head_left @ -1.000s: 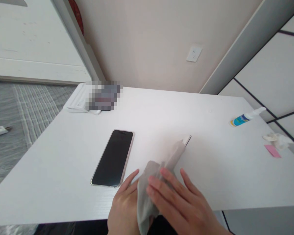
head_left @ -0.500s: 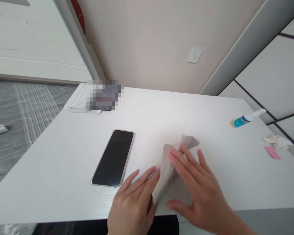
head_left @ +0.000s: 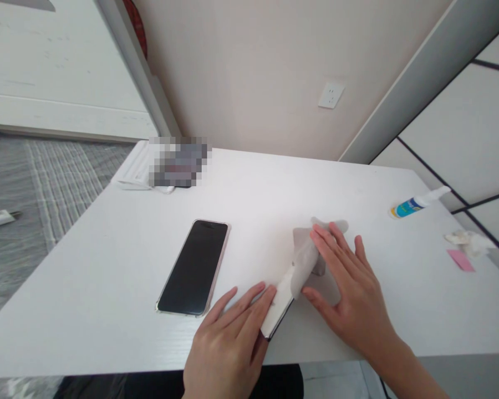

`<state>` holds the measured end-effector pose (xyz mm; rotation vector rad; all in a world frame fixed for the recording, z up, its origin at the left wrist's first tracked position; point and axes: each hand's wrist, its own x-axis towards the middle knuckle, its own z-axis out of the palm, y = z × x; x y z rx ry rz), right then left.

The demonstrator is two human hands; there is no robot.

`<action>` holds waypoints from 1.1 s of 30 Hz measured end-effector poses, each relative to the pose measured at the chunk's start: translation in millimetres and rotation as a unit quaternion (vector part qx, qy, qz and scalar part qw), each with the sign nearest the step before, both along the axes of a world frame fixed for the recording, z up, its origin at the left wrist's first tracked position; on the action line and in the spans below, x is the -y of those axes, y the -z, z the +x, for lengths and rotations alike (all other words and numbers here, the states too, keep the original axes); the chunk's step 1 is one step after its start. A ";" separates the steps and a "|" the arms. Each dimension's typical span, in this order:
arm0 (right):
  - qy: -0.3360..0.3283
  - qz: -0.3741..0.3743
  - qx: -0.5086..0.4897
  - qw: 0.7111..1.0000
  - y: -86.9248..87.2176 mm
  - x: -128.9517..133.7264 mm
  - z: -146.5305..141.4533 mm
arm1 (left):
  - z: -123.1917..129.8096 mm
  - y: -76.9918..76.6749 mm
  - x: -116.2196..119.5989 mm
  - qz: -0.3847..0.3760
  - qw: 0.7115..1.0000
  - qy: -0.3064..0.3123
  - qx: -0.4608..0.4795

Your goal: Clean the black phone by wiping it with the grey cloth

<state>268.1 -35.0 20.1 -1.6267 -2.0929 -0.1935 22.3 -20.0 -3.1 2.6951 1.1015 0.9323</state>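
A slim white object with a dark edge (head_left: 275,311) lies slantwise near the table's front edge; its exact kind is unclear. My left hand (head_left: 228,343) grips its near end, with the fingers along one side and the thumb mostly hidden below. Over the far part is draped a thin grey cloth (head_left: 303,266), creased and folded back at the top. My right hand (head_left: 349,293) presses the cloth onto the object, fingers extended over it and thumb at its lower edge. Left of the hands, a black-screened smartphone (head_left: 193,267) in a clear case lies flat.
The white table (head_left: 87,288) meets the wall behind. At the right lie a small spray bottle (head_left: 410,207), a crumpled tissue (head_left: 474,243) and a pink slip (head_left: 461,259). White papers (head_left: 133,169) and a blurred-out item (head_left: 183,163) sit at the back left corner.
My right hand has slid the grey cloth away from me and slightly right, baring the near part of the white object. My left hand stays nearly in place.
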 end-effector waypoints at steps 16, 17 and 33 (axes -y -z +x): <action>0.004 -0.011 -0.026 1.000 -1.8 6.9 -3.9 | 1.8 -2.5 -0.9 0.004 1.000 0.012 -0.007; -0.007 -0.016 -0.023 1.000 -1.8 9.9 -10.4 | 1.3 -2.8 -1.5 0.005 1.000 0.013 -0.002; -0.029 -0.024 0.000 0.999 -2.7 14.3 -20.4 | -1.6 -2.7 -2.2 0.003 1.000 0.015 0.004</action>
